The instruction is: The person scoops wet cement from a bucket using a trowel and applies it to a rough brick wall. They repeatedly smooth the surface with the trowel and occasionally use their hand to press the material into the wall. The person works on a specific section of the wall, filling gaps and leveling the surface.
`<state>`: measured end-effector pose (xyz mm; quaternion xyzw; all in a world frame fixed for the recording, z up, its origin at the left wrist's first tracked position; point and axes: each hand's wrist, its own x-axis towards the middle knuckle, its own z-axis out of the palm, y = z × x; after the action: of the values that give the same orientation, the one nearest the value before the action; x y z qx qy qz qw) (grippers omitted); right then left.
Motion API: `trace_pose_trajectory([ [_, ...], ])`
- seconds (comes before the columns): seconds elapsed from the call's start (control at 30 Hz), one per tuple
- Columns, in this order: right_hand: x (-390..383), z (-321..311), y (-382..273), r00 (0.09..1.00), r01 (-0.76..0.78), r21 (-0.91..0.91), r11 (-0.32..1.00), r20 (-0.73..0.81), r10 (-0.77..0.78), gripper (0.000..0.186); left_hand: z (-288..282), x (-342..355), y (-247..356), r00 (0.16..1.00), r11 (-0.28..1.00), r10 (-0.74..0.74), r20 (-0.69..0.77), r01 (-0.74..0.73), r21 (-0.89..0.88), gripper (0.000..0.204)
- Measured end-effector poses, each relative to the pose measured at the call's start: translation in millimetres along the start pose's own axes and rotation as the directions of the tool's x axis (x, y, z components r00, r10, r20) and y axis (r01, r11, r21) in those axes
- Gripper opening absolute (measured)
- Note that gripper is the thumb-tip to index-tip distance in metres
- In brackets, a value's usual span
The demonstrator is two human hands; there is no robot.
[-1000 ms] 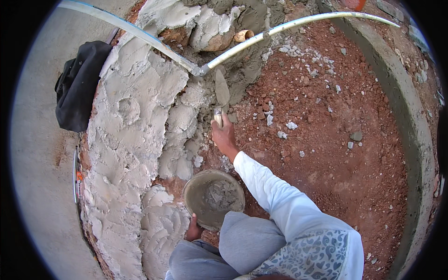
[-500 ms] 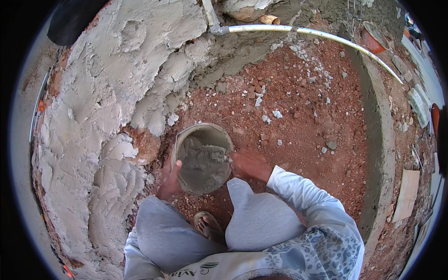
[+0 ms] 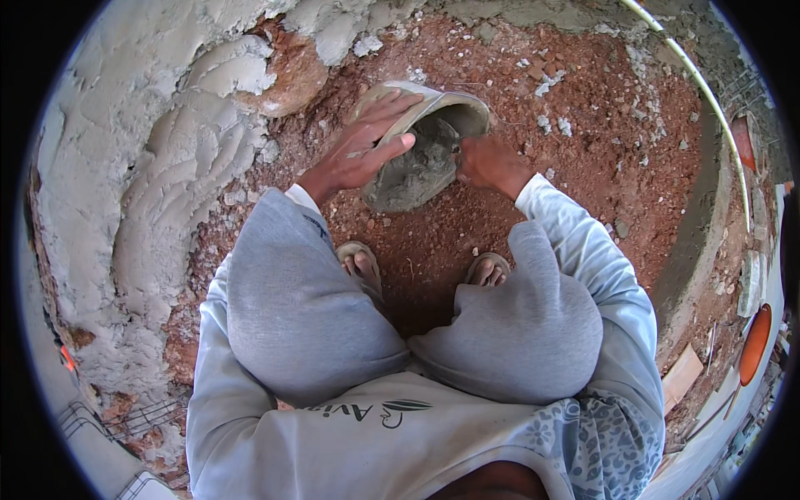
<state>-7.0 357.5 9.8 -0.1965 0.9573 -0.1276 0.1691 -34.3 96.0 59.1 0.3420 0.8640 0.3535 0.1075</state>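
A mortar-smeared bucket (image 3: pixel 469 110) is tipped on its side toward me above the red soil. Wet grey mortar (image 3: pixel 411 173) lies inside, down to the lower rim. My left hand (image 3: pixel 360 152) steadies the bucket from its left, fingers spread along the outer wall and thumb over the rim. At the opposite side, my right hand (image 3: pixel 493 163) is closed on a trowel (image 3: pixel 447 133) whose blade reaches into the bucket. Mortar and my fingers cover most of the trowel.
Rough grey mortar (image 3: pixel 179 158) covers the ground on the left, beside a reddish rock (image 3: pixel 292 75). A white pipe (image 3: pixel 723 108) curves along the right, near a low concrete edge (image 3: pixel 687 271). An orange oval object (image 3: pixel 755 344) lies at far right. My sandalled feet (image 3: pixel 360 260) stand below the bucket.
The bucket has gone from upright to tipped over toward me. My left hand has shifted up along its outer wall; my right hand stays at the trowel. The view has moved nearer my body.
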Motion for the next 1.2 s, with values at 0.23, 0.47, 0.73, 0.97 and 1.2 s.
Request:
trace_pose_trajectory([
  [0.23,-8.7,101.5,-39.2,0.957,-0.018,0.883,0.47,0.151,-0.248,0.047,-0.6,-37.4,-23.9,0.994,0.984,-0.027,-0.105,0.007,-0.18,0.062],
  [0.47,-42.4,29.9,-82.0,0.899,-0.436,0.895,-0.093,0.429,-0.083,0.029,10.5,-46.6,-20.3,0.818,0.676,-0.522,-0.242,0.224,-0.702,0.056],
  [0.73,-71.8,-0.4,-47.2,0.994,-0.009,0.804,-0.595,0.07,0.08,0.031,14.8,-97.3,-63.9,0.659,0.402,-0.722,-0.21,0.153,-0.903,0.062],
  [0.97,-41.7,-16.5,-54.7,0.608,0.667,0.668,-0.329,-0.233,0.759,0.047,13.0,-171.6,-78.7,0.649,0.345,-0.758,-0.057,0.325,-0.881,0.068],
  [1.2,167.8,-26.8,24.9,0.142,0.394,0.919,-0.013,-0.047,0.989,0.081,9.4,-151.4,-82.8,0.672,0.342,-0.741,0.001,0.378,-0.86,0.067],
])
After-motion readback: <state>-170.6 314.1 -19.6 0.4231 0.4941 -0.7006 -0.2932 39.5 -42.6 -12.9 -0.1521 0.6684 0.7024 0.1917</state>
